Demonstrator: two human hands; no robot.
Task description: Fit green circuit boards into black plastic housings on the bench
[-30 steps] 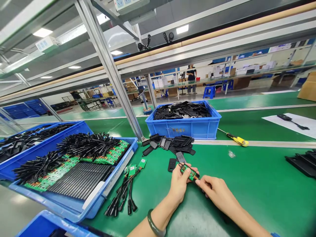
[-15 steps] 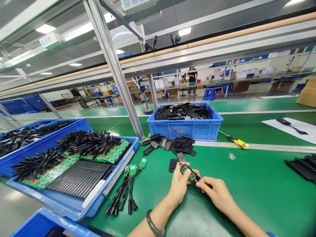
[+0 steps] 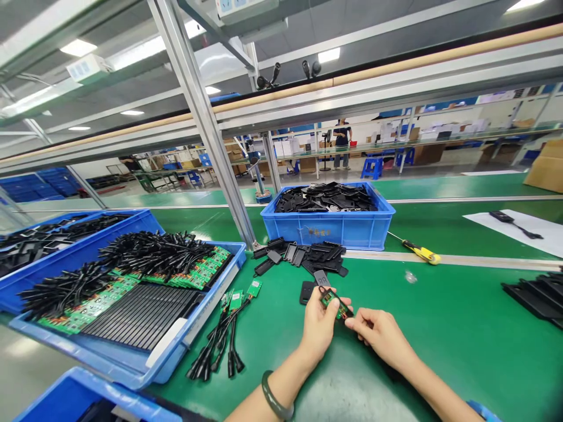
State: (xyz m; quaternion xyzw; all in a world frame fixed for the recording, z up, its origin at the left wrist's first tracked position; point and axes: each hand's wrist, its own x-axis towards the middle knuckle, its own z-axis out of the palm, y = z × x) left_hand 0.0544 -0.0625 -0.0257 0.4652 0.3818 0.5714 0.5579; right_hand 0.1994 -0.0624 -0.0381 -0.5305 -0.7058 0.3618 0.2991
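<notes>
My left hand (image 3: 320,322) is closed around a black plastic housing, its thumb pressing on the green circuit board (image 3: 331,300) that sits in it. The fingers of my right hand (image 3: 380,334) pinch at the housing's lower right end, where the board's black cable comes out; most of that cable is hidden by the hand. Just beyond my left hand lie loose black housing pieces (image 3: 307,292). To the left, several circuit boards with black cables (image 3: 235,302) rest on the green bench.
At left a blue tray (image 3: 240,258) holds cabled boards and black strips. A blue bin (image 3: 325,228) full of black housings stands behind a loose pile. A yellow screwdriver (image 3: 424,254) lies to the right, near a finished-looking cabled unit (image 3: 504,217) on white paper. Black parts (image 3: 536,296) sit at far right.
Both hands stay at nearly the same place with the housing. My right hand's fingers have shifted slightly at the cable end, and the view has moved a little.
</notes>
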